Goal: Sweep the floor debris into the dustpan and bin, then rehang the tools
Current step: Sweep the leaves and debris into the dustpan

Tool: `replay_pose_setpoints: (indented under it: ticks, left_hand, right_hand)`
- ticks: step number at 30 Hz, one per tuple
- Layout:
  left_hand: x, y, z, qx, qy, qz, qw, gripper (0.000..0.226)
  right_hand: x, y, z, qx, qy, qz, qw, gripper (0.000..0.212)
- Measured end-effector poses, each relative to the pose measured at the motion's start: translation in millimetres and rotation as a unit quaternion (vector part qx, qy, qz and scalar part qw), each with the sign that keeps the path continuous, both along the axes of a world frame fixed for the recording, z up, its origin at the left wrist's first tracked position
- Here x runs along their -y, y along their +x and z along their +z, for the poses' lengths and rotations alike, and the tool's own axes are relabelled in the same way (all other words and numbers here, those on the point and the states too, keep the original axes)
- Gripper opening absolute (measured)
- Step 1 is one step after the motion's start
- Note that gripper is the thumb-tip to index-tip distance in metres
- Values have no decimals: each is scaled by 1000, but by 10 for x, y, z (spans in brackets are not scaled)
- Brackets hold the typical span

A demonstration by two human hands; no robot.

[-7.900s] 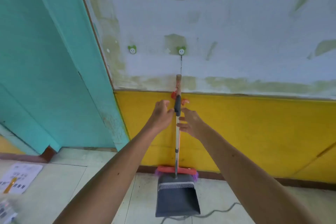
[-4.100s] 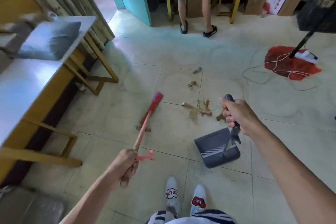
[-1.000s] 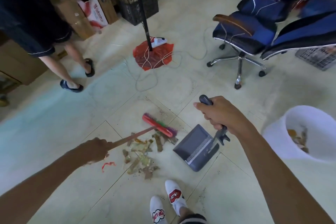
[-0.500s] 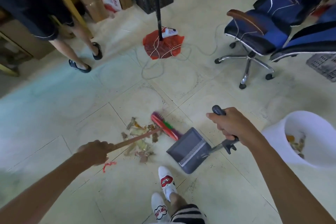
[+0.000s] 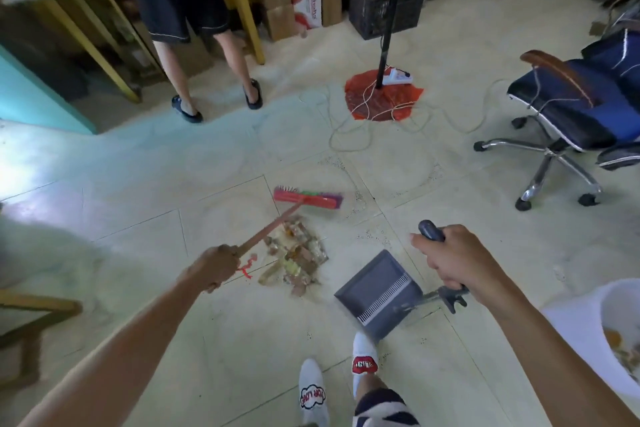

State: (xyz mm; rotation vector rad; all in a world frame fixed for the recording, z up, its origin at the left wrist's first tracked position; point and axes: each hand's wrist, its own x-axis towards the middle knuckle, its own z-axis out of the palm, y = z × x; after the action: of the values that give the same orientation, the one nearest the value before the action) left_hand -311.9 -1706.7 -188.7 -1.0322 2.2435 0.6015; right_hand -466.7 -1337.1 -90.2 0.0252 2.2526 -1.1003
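Observation:
My left hand (image 5: 214,266) grips the end of the broom's wooden handle. The red broom head (image 5: 306,198) with mixed-colour bristles rests on the tiled floor just beyond a pile of brown and yellow debris (image 5: 297,264). My right hand (image 5: 450,258) is closed around the dark grip of the grey dustpan (image 5: 377,291). The pan lies on the floor to the right of the pile, its open lip facing the debris. A white bin (image 5: 588,329) with some scraps inside stands at the right edge.
A person in dark shorts and sandals (image 5: 194,45) stands at the back left. A black pole on a red base (image 5: 382,95) with loose cables sits mid-floor. A blue office chair (image 5: 571,114) is at the right. Boxes and a crate line the back wall. My feet (image 5: 332,381) are below.
The broom head has swung from beside the dustpan's lip to the far side of the debris pile. The dustpan has stayed just right of the pile. The view tilted up slightly.

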Motion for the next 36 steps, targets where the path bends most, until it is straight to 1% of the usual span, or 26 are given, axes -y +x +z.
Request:
replay_pose_setpoints:
  ticks: [2,4,6,9,12,15,17,18,21,22,23,25,27,29,30,31,32,33,36]
  left_hand:
    - [-138,-64,-120,-9,10,43,999,34]
    - [-280,-104,-234,16,21,51,998,33]
    - [-355,-37,-359,29,50,101,993,32]
    - [-383,260,-453,17,73,158,985,20]
    - [-339,702,-433,4,98,263,960,27]
    - [-429,1091,-398,-8,103,360,927,43]
    - [-534,1103,-413,-12,92,375,922,46]
    - [-580,1019,-439,-14,84,375,923,43]
    - [-847,517,-546,-39,75,351,933,28]
    - [-975,346,-574,-48,99,377,920,26]
    - [-1103,217,-592,-61,137,424,893,26]
    - [-1300,112,-527,-73,209,480,849,26]
    - [-1291,257,-345,-110,259,518,807,23]
    - [-1130,542,-110,-165,305,568,746,27]
    - [-1043,705,9,-187,312,592,719,30]
    - [-974,856,118,-197,308,609,704,32]
    - [-936,967,216,-198,298,620,699,32]
    - [-911,1037,284,-195,282,623,703,32]
    - [-853,998,317,-179,226,600,746,32]
  right_hand:
    - [8,-16,-71,-5,20,28,999,40]
    - [12,-88,-144,-22,50,61,997,44]
    - [25,-228,-192,-29,61,83,994,45]
    - [50,-348,-232,-18,64,124,990,45]
    - [18,-407,-260,-14,51,153,987,44]
    - [-13,-526,-347,-28,57,173,983,46]
    - [-5,-577,-429,-41,63,182,980,45]
    - [11,-595,-479,-47,63,189,979,45]
    - [69,-632,-647,-63,66,221,971,44]
    - [83,-627,-692,-67,72,233,967,43]
    - [87,-622,-731,-70,76,242,965,43]
    - [90,-639,-765,-70,77,251,962,44]
    - [102,-684,-744,-62,77,254,962,43]
    - [118,-752,-719,-64,94,246,962,43]
    - [132,-788,-701,-67,104,243,962,43]
    - [152,-823,-685,-68,110,242,962,43]
    - [180,-853,-678,-70,114,248,959,42]
    - [216,-878,-680,-74,118,258,956,41]
    - [343,-907,-725,-88,122,283,947,40]
